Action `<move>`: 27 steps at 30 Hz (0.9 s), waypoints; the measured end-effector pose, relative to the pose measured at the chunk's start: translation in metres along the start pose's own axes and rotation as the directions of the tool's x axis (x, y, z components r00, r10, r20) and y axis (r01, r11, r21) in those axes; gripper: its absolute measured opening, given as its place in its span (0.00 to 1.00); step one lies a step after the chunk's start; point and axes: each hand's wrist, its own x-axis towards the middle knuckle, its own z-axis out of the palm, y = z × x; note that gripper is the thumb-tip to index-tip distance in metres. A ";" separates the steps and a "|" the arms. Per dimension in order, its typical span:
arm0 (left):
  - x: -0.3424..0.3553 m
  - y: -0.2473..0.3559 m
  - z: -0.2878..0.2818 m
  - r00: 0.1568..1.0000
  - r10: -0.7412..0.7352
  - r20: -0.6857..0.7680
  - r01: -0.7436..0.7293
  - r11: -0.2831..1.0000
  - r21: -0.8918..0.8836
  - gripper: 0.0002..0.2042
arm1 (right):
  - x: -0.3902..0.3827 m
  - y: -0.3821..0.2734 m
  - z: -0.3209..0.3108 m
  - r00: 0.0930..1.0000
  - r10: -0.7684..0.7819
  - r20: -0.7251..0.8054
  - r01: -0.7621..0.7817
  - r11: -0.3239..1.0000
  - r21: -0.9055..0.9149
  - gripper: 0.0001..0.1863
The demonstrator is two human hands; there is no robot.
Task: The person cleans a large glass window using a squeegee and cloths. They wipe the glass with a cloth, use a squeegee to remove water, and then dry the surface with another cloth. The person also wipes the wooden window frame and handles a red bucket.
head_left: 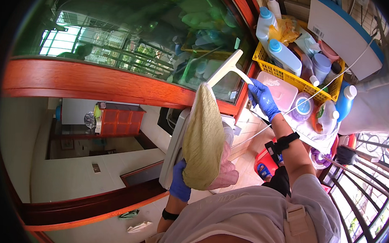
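In a blue glove, my right hand (pixel 264 99) is closed round the handle of a cream-white squeegee (pixel 232 67). The squeegee's head is raised in front of the green-tinted window glass (pixel 133 33). My left hand (pixel 180 182), also gloved in blue, grips an olive-green cloth (pixel 202 144) low at its left edge; most of those fingers are hidden. The cloth hangs long and reaches up to the lower end of the squeegee's head. A pink cloth (pixel 225 170) shows behind the green one on its right.
A yellow basket (pixel 286 73) full of bottles stands at the upper right. Beside it are a pink-lidded tub (pixel 274 90) and a blue bottle (pixel 346 104). A white cord (pixel 325 90) crosses near my right wrist. The red-brown window frame (pixel 103 82) spans the left. A red stool (pixel 265 159) is below.
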 end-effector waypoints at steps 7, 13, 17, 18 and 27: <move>-0.024 0.004 -0.041 0.976 0.170 0.133 -0.136 0.963 -0.235 0.27 | 0.057 0.022 -0.018 0.988 -0.062 -0.143 0.094 0.970 0.222 0.14; -0.037 -0.006 -0.039 0.996 0.042 0.082 -0.006 0.916 -0.402 0.25 | 0.118 0.026 0.005 0.978 -0.146 -0.147 0.192 0.907 0.374 0.14; -0.028 -0.018 -0.048 0.999 0.017 0.046 -0.003 0.955 -0.296 0.23 | 0.151 0.031 0.009 0.955 -0.146 -0.257 0.238 0.895 0.377 0.17; -0.029 -0.019 -0.044 0.999 -0.008 -0.032 -0.001 0.964 -0.265 0.22 | 0.157 0.033 0.010 0.946 -0.137 -0.293 0.246 0.894 0.375 0.17; -0.015 -0.054 -0.077 0.980 -0.072 -0.187 0.046 0.989 -0.138 0.22 | 0.188 0.067 0.017 0.918 -0.073 -0.389 0.272 0.831 0.485 0.15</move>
